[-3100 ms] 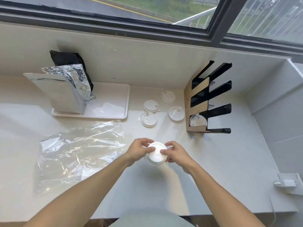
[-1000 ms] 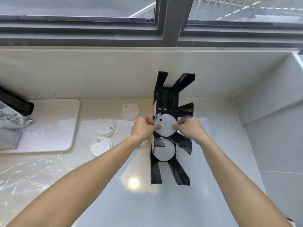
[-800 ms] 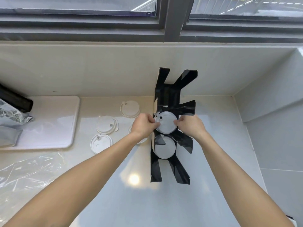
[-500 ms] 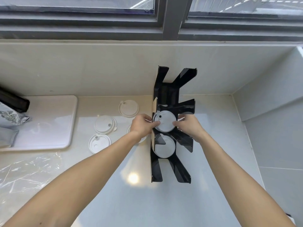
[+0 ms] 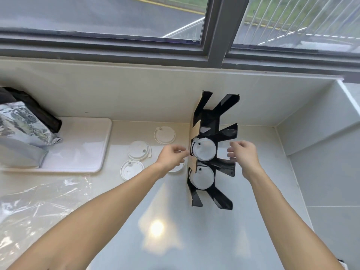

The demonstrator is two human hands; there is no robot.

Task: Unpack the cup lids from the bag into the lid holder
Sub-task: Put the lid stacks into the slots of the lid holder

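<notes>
**Both hands off the lids, either side of the holder**

Standing at the back right of the desk (image 5: 214, 240), close to the wall: black lid holder (image 5: 212, 152) with slanted arms. To the right of the right hand (image 5: 243, 154), a strip of bare desk up to the side wall; toward the body, wide open desk between the forearms. Beyond the holder, only the wall and window frame.

Right hand just beside the holder's right arms, fingers loosely bent, gripping nothing; contact with the nearest arm impossible to judge. Left hand (image 5: 172, 157) at the holder's left edge by a brown paper strip (image 5: 194, 131), fingertips drawn together; whether pinching the strip or merely near it, cannot tell.

Between the two hands, a white lid (image 5: 204, 152) seated in the holder's middle slot. Nearer the body, a second lid (image 5: 202, 177) in the lowest slot. Top slot dark, contents unclear.

Left of the left hand, three loose lids (image 5: 138, 151) flat on the desk, and a fourth partly hidden under the left hand. Farther left, a white tray (image 5: 85, 145) carrying a foil pouch (image 5: 21, 129). Near left corner: the clear plastic bag (image 5: 33, 207), flat and crumpled.
</notes>
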